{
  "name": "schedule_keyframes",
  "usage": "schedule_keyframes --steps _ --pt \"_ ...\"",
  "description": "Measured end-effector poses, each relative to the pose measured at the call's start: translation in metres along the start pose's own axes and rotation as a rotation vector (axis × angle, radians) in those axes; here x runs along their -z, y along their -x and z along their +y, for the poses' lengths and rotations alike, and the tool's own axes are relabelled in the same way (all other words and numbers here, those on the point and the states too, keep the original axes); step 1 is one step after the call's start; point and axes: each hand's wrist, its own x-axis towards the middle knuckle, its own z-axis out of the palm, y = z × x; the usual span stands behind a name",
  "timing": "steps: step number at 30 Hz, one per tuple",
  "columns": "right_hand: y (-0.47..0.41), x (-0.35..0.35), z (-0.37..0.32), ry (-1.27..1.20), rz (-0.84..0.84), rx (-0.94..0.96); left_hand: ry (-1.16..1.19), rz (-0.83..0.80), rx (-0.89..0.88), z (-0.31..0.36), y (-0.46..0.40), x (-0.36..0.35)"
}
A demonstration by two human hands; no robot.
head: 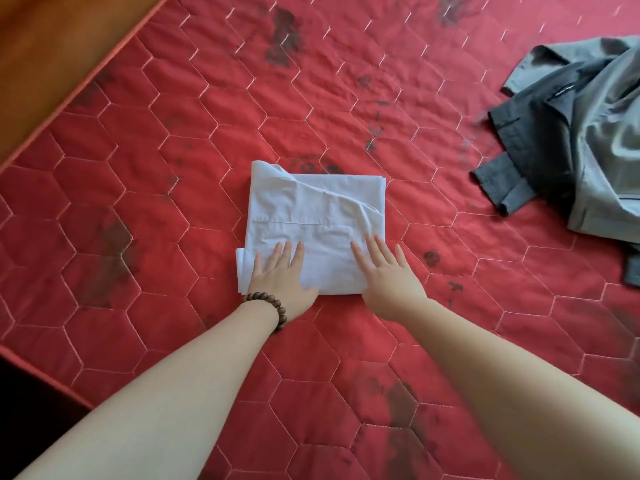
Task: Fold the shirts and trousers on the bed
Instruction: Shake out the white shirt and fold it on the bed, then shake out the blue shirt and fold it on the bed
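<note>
A white shirt [317, 216] was seen folded into a neat square near the middle of the bed [346, 81], on a red quilted cover stitched in hexagons and marked with dark stains. The left hand [281, 280] was laid flat on the near left corner of the shirt, fingers straight and slightly spread, nothing gripped. A bracelet [273, 308] of brown wooden beads was worn on that wrist. The right hand [389, 275] was pressed flat on the near right corner, fingers straight and fanned out, its outer fingers reaching past the shirt's edge onto the cover; nothing was held there either. Well apart, at the right edge of the bed, a heap of grey clothes [581, 147] was left crumpled and unfolded. Along the left side, a wooden surface [52, 53] was seen beside the bed.
</note>
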Motion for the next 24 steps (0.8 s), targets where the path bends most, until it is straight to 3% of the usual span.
schedule_keyframes --steps 5,11,24 --pt "0.064 0.047 0.004 -0.048 0.164 -0.064 0.074 0.121 -0.033 0.041 0.052 0.043" --pt "0.187 0.1 0.005 -0.173 0.248 -0.289 0.116 0.194 -0.128 0.1 0.139 0.097" --pt "0.412 0.123 0.052 -0.337 0.337 -0.823 0.014 0.167 -0.451 0.235 0.258 0.117"
